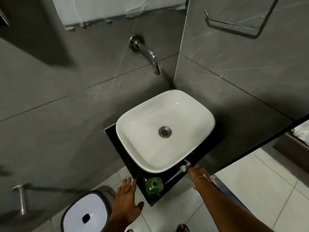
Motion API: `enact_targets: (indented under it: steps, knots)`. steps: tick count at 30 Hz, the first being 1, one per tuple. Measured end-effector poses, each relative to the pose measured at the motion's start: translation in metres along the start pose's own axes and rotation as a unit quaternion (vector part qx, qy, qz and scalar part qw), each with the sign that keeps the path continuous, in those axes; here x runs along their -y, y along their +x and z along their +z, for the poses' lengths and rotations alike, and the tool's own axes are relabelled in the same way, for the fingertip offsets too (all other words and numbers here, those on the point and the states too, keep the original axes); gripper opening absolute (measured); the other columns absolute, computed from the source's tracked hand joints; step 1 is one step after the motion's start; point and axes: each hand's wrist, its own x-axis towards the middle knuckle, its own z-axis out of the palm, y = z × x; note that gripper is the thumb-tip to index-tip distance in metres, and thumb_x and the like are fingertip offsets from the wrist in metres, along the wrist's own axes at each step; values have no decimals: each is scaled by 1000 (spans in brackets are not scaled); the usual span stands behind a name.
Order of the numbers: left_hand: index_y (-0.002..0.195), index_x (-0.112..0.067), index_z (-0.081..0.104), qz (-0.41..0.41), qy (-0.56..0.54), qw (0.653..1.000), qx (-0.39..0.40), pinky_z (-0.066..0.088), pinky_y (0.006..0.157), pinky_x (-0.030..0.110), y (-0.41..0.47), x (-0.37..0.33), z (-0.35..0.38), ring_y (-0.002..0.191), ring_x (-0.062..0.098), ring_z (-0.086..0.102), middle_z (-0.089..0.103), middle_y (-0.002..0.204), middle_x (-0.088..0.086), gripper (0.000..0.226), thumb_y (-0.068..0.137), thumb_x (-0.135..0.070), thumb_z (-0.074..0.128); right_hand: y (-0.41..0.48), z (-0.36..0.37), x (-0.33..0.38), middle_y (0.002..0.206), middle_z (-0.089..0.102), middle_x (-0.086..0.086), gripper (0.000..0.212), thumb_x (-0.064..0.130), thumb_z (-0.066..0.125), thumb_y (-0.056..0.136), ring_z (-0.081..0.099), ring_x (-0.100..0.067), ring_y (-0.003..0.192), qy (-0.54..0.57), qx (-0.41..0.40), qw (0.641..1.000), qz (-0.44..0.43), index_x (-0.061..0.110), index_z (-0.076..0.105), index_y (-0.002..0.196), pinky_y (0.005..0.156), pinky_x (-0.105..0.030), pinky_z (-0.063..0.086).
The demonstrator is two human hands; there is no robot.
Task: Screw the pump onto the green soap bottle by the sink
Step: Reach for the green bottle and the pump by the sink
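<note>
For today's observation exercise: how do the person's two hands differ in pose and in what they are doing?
The left hand is spread open and flat, holding nothing, near the green soap bottle. The right hand reaches further forward, its fingers at the white pump lying on the black counter. Both are bare and close to the counter's front edge.

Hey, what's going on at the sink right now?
A person is putting a soap dispenser back together. The green soap bottle stands open on the black counter in front of the white sink, its pump off. The right hand reaches for the pump, which lies on the counter beside the sink; whether it grips it yet is unclear. The left hand is open, near the counter's edge by the bottle.
</note>
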Motion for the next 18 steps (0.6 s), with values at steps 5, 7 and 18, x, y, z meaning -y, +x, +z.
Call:
enact_targets:
  steps: [5, 7, 18]
  knots:
    - [149, -27, 15, -1, -63, 998, -14, 14, 120, 43, 12, -15, 12, 147, 23, 1, 6, 161, 0, 100, 70, -65, 64, -5, 7, 15, 59, 60, -7, 42, 55, 66, 78, 59, -26, 48, 51, 24, 998, 18, 12, 66, 76, 56, -36, 57]
    - [147, -29, 21, 5, -73, 997, -31, 17, 119, 45, 17, -21, 13, 147, 21, 2, 9, 161, -2, 100, 66, -65, 66, -1, 21, 16, 76, 70, -13, 43, 58, 67, 75, 67, -32, 67, 68, 12, 998, 15, 15, 69, 77, 72, -40, 58]
    - [123, -39, 49, -6, -108, 993, -45, 23, 114, 53, 30, -23, 18, 146, 20, 11, 21, 158, -5, 69, 61, -58, 73, 20, 36, 20, 111, 66, -23, 41, 30, 67, 86, 51, -28, 72, 156, 28, 986, 48, -7, 65, 104, 69, -33, 43]
